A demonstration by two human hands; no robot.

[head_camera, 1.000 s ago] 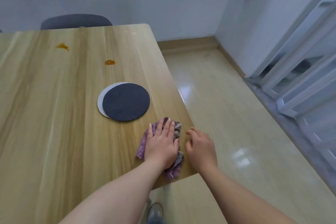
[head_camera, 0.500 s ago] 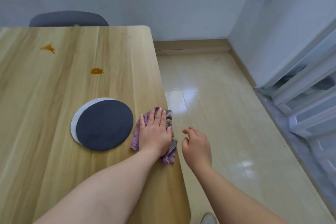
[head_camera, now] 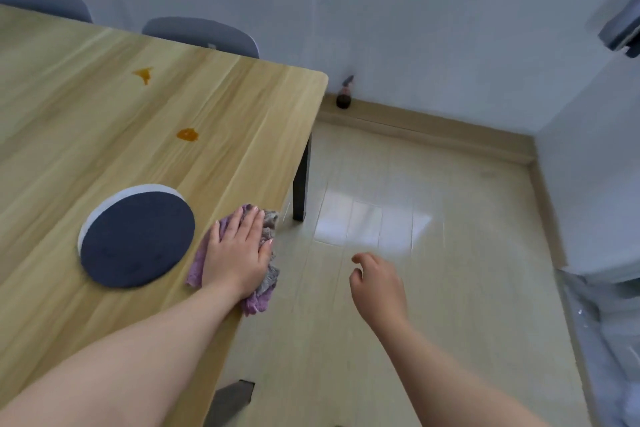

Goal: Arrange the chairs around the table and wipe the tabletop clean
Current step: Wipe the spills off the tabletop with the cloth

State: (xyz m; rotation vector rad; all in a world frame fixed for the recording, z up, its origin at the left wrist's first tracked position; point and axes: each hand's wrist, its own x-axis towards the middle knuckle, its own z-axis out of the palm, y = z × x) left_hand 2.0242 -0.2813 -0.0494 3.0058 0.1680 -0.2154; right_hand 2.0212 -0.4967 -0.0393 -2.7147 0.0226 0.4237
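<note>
Quick update from my end. A second back the left hand (head_camera: 239, 253) had the cloth (head_camera: 258, 300) down at the near corner of the desk (head_camera: 86, 107), with the right hand (head_camera: 379, 282) tucked in just beside it at the edge. By this frame the cloth had slid up along the desk's right edge and sat level with the round mat (head_camera: 136, 241), which lay just to the left of the hand. The right hand had drifted well off to the right, out over the floor (head_camera: 415, 184), fingers loosely curled and holding nothing. I read that as wiping under way, but only along the edge strip so far.

The left hand lay flat, fingers straight and close together, palm pressing the cloth down. Both orange stains were beyond its fingertips: the nearer blob (head_camera: 187, 134) a fair way ahead, the farther splash (head_camera: 143, 74) well past that. Neither had been touched yet.

On materials, the desk was pale wood-grain laminate, smooth, with a rounded corner. The cloth looked like fuzzy purple microfibre with a grey side, bunched up and hanging slightly off the edge. The mat was a flat, matte dark disc on top of a white disc (head_camera: 131, 191). Two grey curved chair backs, one (head_camera: 201, 35) and another (head_camera: 41, 2), stood along the far side. The floor was glossy tile. A small dark bottle (head_camera: 344, 94) stood by the wall, possibly a sprayer, though it was too blurry to say.
</note>
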